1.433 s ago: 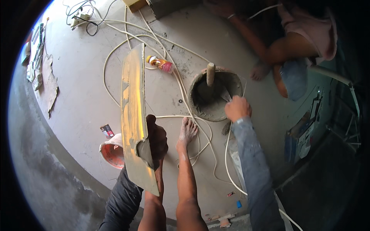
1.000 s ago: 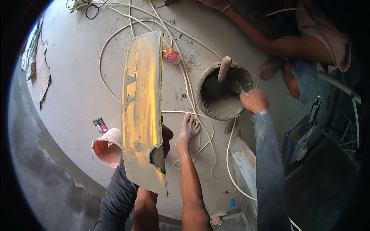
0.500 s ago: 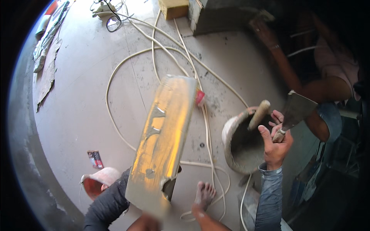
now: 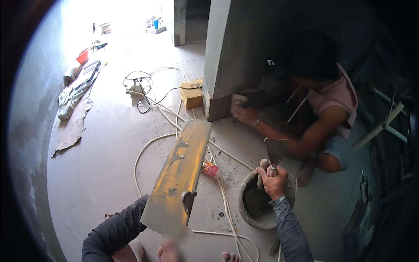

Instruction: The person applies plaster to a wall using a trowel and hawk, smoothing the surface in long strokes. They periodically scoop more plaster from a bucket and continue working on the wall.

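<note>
A long yellow plastering float (image 4: 179, 174), smeared with grey mortar, slants up in front of me. My left arm (image 4: 118, 229) reaches behind it; the hand itself is hidden underneath, holding the float up. My right hand (image 4: 274, 185) is closed round the handle of a putty knife (image 4: 276, 150), whose broad blade points upward. Below that hand stands a round bucket (image 4: 245, 214), its inside coated grey with mortar. A thick wooden handle (image 4: 263, 172) sticks up from the bucket right beside my right fingers; whether they touch it, I cannot tell.
Another person (image 4: 327, 109) crouches at right by the wall corner (image 4: 214, 65). Pale cables (image 4: 227, 196) loop over the tiled floor past a red-labelled packet (image 4: 210, 169) and a yellow block (image 4: 191, 98). Torn cardboard (image 4: 74, 131) lies at left.
My view has tilted up, showing more of the room. My right hand has come in over the bucket beside the wooden handle, its fingers closing more round the putty knife. The float stays held up.
</note>
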A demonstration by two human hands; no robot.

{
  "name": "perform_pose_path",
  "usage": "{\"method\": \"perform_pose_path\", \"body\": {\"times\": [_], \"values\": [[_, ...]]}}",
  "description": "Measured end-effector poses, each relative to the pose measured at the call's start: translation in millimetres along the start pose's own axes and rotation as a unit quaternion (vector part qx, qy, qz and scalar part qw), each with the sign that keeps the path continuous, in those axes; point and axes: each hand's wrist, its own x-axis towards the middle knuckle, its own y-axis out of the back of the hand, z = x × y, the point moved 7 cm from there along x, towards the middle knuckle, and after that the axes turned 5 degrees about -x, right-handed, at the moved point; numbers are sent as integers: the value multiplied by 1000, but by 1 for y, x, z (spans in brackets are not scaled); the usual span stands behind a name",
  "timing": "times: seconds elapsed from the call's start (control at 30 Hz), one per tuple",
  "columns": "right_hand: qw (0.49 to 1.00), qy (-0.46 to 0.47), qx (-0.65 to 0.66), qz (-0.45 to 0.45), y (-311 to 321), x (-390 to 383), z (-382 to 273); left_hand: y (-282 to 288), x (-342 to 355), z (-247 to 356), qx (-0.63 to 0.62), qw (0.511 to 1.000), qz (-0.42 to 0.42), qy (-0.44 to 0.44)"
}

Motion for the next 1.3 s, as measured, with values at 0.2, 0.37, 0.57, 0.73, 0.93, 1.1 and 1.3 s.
{"method": "perform_pose_path", "body": {"times": [0.2,0.37,0.57,0.73,0.93,1.1,1.3], "values": [[984,-35,64,164,101,-34,-9,-12,-28,-17,47,994,31,-98],[963,-17,-73,259,156,-52,-8,-21,-25,-28,63,987,29,-145],[952,27,-196,233,154,-47,-14,-19,-1,-31,189,944,94,-254],[966,-19,-218,139,177,-61,-60,-32,32,-41,158,960,24,-229],[889,-102,-331,-299,108,-71,-28,-38,55,-46,139,966,-46,-213],[808,-86,-430,-394,43,-64,35,-33,61,-51,127,967,-72,-208],[816,-55,-455,-354,24,-61,52,-25,50,-48,111,968,-93,-203]]}}
